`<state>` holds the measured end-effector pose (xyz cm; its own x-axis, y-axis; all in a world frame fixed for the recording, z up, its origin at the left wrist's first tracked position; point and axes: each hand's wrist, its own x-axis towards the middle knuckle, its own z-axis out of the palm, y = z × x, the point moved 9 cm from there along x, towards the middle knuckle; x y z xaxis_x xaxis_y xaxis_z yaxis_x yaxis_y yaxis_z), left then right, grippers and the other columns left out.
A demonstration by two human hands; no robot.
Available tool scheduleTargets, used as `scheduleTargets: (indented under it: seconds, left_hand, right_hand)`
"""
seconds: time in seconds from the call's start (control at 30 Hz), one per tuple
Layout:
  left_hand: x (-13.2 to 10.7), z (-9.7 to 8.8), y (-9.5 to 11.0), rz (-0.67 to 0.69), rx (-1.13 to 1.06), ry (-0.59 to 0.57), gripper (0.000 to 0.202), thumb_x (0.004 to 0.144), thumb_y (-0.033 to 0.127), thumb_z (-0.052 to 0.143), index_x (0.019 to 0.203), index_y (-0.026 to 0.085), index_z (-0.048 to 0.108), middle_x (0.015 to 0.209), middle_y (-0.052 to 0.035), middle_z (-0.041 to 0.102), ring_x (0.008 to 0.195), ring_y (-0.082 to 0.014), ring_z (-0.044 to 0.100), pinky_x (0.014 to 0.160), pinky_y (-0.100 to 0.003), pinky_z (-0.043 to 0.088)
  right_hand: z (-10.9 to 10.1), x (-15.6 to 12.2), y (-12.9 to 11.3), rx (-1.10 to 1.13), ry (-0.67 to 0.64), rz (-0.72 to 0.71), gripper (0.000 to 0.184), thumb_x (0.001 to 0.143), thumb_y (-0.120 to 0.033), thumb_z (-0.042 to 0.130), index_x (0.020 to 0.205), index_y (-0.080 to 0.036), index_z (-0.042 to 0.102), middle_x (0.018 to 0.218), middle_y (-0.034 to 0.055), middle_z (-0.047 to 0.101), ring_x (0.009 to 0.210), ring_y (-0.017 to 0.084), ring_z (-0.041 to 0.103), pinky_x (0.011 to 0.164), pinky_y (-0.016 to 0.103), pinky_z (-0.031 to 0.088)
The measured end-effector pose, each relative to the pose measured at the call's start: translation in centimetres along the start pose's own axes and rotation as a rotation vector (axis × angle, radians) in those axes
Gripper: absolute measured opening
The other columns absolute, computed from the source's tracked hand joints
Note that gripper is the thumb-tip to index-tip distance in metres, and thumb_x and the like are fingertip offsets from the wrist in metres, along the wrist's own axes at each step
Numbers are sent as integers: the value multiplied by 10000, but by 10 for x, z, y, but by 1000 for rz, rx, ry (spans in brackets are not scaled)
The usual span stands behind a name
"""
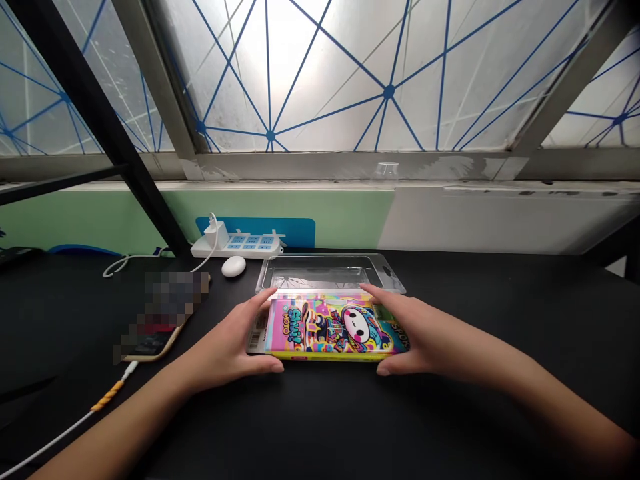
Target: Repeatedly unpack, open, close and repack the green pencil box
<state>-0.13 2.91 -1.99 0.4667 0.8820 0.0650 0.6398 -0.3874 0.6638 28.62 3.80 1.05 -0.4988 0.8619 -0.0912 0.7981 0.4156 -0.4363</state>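
A flat, brightly coloured cartoon-printed box (325,327) lies in front of me, with a white hooded character on its face and a yellow-green front edge. My left hand (225,347) grips its left end, thumb at the front edge and fingers at the back. At the right end, my right hand (425,327) holds it the same way. A clear plastic blister shell (320,275) with a hang hole lies just behind the box. Under the left hand, a pale strip with a barcode (257,333) shows at the box's left side.
On the left lies a phone (165,333), partly pixelated, with a white cable (60,435) plugged in. A white power strip (250,252) with a charger (216,235) stands along the wall. A small white rounded case (233,267) sits near it. The black table (320,427) ends at the window wall.
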Motion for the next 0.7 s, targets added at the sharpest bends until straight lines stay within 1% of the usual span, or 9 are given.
scheduleTargets:
  seconds: [0.07,0.2,0.27,0.37,0.43,0.5,0.57,0.63,0.7]
  left_hand:
    - [0,0,4,28,104,35,1081,777,537,827,1626,311,197,1577,-162,458,1429,-379,467,1170,-541,397]
    - [-5,-1,16,151,209,120,1026,763,480,838,1600,316,267,1523,-150,504,1376,-388,502,1127,-531,446]
    - [-9,-9,27,219,224,196,984,777,460,828,1584,327,282,1500,-135,518,1362,-379,505,1129,-526,443]
    - [-8,-30,44,251,216,308,876,827,451,782,1556,323,315,1442,-122,545,1335,-355,520,1134,-518,440]
    - [4,-44,52,223,218,343,801,861,464,747,1541,304,355,1438,-119,534,1337,-339,516,1142,-498,436]
    - [23,-55,58,222,208,364,786,877,492,724,1541,262,373,1475,-131,508,1387,-348,467,1184,-501,383]
    - [45,-60,55,160,174,396,777,877,536,717,1526,245,404,1503,-136,495,1405,-359,450,1197,-526,353]
    - [62,-64,42,83,62,501,720,914,566,663,1512,246,423,1526,-141,486,1429,-351,435,1200,-536,342]
    - [70,-63,24,26,-94,583,607,1033,555,459,1540,233,375,1604,-155,404,1493,-325,366,1227,-533,291]
  right_hand:
    - [7,3,-5,-44,16,-22,1117,660,-506,876,1601,-233,340,1542,172,505,1325,397,542,1078,546,471]
    - [9,4,-21,-100,37,-102,925,682,-422,860,1508,-232,489,1457,166,571,1240,389,587,1019,551,502]
    - [0,1,-25,-105,91,-134,895,683,-399,858,1489,-237,507,1417,156,596,1219,375,597,1011,541,507]
    - [-23,-1,-27,-53,199,-202,835,742,-424,828,1489,-256,495,1394,141,596,1220,341,600,1018,510,511]
    - [-40,5,-26,-5,265,-246,794,779,-468,806,1482,-267,496,1397,135,585,1250,331,585,1037,498,504]
    - [-55,20,-23,19,315,-258,788,783,-521,797,1469,-263,506,1391,131,585,1271,335,568,1054,503,496]
    - [-63,40,-17,36,327,-242,808,768,-563,796,1461,-255,515,1376,128,597,1263,338,572,1057,509,495]
    - [-64,62,-12,60,314,-218,803,770,-570,787,1455,-246,523,1376,129,601,1250,332,582,1061,506,492]
    - [-63,79,-9,63,319,-208,784,782,-555,776,1451,-230,530,1377,136,598,1257,332,573,1074,506,478]
